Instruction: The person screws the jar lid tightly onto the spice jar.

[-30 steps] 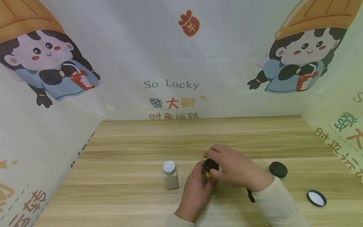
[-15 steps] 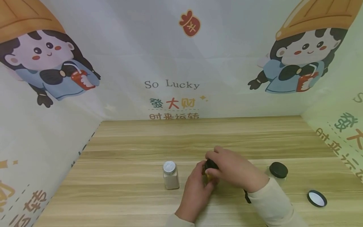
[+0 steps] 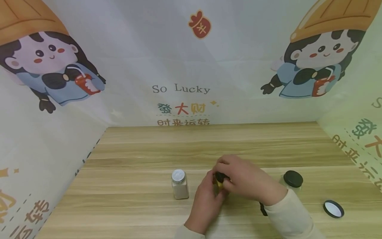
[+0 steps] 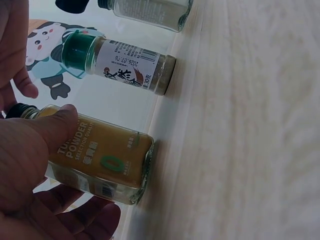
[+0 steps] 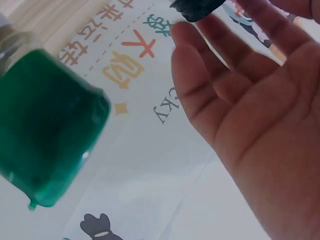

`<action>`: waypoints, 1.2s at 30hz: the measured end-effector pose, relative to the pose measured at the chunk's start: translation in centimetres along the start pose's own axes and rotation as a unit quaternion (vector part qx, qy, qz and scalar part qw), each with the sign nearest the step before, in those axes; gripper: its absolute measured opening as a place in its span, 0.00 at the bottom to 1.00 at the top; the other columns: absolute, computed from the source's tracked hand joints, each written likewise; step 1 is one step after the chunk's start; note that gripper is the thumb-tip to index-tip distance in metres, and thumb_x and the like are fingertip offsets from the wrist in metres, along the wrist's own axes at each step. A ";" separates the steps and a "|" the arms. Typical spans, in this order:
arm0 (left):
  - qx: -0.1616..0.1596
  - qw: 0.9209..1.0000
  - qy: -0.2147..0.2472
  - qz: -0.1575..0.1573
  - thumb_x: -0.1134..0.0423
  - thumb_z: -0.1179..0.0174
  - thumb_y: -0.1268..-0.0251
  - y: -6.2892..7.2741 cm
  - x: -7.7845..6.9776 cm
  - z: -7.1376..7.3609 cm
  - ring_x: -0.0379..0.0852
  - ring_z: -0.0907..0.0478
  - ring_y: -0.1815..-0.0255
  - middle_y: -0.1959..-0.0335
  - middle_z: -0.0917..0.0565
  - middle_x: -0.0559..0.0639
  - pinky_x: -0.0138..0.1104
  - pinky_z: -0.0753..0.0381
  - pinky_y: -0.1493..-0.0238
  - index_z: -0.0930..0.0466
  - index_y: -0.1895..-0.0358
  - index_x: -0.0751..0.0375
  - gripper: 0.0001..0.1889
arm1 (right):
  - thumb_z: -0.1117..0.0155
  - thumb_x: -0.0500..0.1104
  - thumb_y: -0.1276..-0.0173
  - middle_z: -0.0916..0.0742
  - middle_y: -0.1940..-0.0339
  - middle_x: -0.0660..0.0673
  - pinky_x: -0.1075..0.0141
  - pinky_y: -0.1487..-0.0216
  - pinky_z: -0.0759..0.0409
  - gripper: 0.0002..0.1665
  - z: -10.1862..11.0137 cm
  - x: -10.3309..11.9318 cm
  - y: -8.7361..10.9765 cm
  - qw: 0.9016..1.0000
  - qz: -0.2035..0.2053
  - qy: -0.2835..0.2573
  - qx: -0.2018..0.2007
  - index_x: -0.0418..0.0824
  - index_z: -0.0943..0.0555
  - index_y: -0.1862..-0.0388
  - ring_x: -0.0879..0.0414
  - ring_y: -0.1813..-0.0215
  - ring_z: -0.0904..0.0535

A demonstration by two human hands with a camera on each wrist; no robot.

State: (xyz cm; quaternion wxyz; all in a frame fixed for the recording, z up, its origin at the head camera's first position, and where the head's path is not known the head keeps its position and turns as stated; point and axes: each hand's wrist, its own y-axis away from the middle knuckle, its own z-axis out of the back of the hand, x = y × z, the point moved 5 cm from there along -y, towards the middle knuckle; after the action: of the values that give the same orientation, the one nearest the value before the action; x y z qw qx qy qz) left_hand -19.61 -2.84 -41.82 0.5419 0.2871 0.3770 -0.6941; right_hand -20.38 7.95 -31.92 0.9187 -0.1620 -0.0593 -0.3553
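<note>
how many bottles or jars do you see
4: in the head view, a silver-capped bottle, left, and a black-capped jar, right; a yellow bottle, in the left hand; a green-capped bottle, beyond it. More may hide behind the right sleeve.

Left wrist view: my left hand (image 4: 25, 160) covers part of the powder bottle's (image 4: 102, 157) label, so the top word is partly hidden. Beyond that bottle, fine print on the green-capped bottle (image 4: 125, 65) is too small to read; farther on, a glass container (image 4: 155, 11) is cut by the top edge. Head view: my hands hide most of the powder bottle, my right hand (image 3: 246, 176) part of its black cap (image 3: 220, 176). Right of the bottle, my sleeve (image 3: 293, 215) overlaps the black-lidded jar (image 3: 293, 179) and some black strip (image 3: 263, 209), can't identify. Right wrist view: green cap blurred, cut off left.
</note>
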 end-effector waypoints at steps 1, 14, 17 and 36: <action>-0.001 1.000 -0.001 0.001 0.60 0.32 0.35 0.0 0.0 0.0 0.49 0.22 0.46 0.44 0.19 0.51 0.47 0.22 0.46 0.31 0.33 0.56 0.29 | 0.38 0.32 0.40 0.19 0.57 0.51 0.61 0.57 0.21 0.18 0.0 0.0 0.0 1.000 -0.001 -0.005 0.008 0.44 0.16 0.52 0.58 0.59 0.24; 0.000 1.000 0.004 -0.002 0.57 0.32 0.36 0.0 0.0 0.1 0.47 0.22 0.48 0.47 0.19 0.49 0.46 0.22 0.47 0.30 0.34 0.57 0.29 | 0.35 0.44 0.29 0.26 0.67 0.51 0.68 0.72 0.31 0.12 -0.5 -0.8 0.2 0.996 -0.060 -0.042 0.044 0.41 0.20 0.50 0.61 0.73 0.33; -0.001 1.000 0.003 -0.004 0.57 0.32 0.36 -0.1 0.0 0.0 0.47 0.22 0.48 0.46 0.19 0.49 0.47 0.22 0.47 0.30 0.35 0.57 0.28 | 0.34 0.45 0.29 0.27 0.68 0.52 0.68 0.73 0.32 0.11 -0.5 -0.8 0.1 0.996 -0.063 -0.037 0.043 0.42 0.20 0.52 0.61 0.74 0.34; -0.011 1.000 -0.002 -0.007 0.60 0.31 0.37 0.0 -0.1 0.0 0.49 0.21 0.47 0.47 0.18 0.51 0.48 0.22 0.46 0.29 0.35 0.57 0.28 | 0.32 0.39 0.32 0.26 0.67 0.53 0.68 0.69 0.27 0.12 -0.1 -0.1 0.2 0.998 -0.034 -0.009 0.045 0.39 0.19 0.51 0.61 0.70 0.31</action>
State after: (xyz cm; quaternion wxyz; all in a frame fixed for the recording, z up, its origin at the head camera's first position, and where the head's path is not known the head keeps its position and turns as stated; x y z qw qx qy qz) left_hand -19.54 -2.79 -41.72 0.5408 0.2773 0.3854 -0.6944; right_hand -20.33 8.14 -32.09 0.9118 -0.1219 -0.0887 -0.3819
